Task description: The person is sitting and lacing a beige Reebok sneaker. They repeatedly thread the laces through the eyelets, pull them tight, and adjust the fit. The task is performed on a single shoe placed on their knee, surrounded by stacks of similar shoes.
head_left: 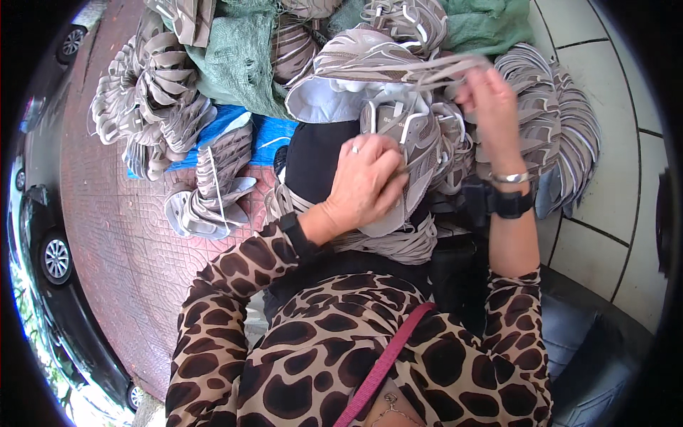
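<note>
Over my lap, my left hand (366, 178) is closed on a grey-beige shoe upper (421, 139) with white trim and no sole. Its fingertips are partly hidden under the hand. Raised to the right, my right hand (491, 107) is smeared by motion, its fingers pinching a pale beige shoelace (448, 69) stretched out to the left. Just beyond the left hand lies another upper (356, 57), its white lining (324, 99) showing. A bundle of loose beige laces (398, 245) rests across my lap below the left hand.
Stacked uppers stand at the right (562, 128) and far left (146, 92), with a smaller stack (213, 192) on the red paving. Green woven sacks (238, 60) lie at the back, near a blue sheet (274, 135). Parked cars (57, 256) line the left; a black seat (590, 341) is at right.
</note>
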Motion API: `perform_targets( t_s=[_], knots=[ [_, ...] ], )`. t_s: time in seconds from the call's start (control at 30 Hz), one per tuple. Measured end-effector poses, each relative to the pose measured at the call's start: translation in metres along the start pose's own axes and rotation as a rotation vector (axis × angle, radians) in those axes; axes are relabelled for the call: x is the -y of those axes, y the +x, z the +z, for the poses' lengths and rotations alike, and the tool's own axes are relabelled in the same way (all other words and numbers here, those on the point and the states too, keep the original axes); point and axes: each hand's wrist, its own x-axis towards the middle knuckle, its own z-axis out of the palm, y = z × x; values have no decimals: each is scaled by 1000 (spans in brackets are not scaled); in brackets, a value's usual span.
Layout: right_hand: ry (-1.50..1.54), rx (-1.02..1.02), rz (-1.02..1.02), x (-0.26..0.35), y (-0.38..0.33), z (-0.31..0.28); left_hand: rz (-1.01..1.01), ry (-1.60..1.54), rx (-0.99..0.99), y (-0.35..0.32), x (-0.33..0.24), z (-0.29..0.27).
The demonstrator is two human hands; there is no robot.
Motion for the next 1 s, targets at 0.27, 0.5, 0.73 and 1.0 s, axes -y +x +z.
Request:
perform_targets(
  t_s=[0.27,0.5,0.73,1.0],
  knots=[
    [594,213,69,49,60,-43,285,143,369,-39,-5,-10],
    [370,-100,-270,45,104,-10,308,191,378,-48,-2,10],
    [88,36,-469,54,94,-20,-147,-379,112,-18,5,-10],
    [52,791,-748,150,82,45,-154,-833,154,71,43,-39]
  ],
)
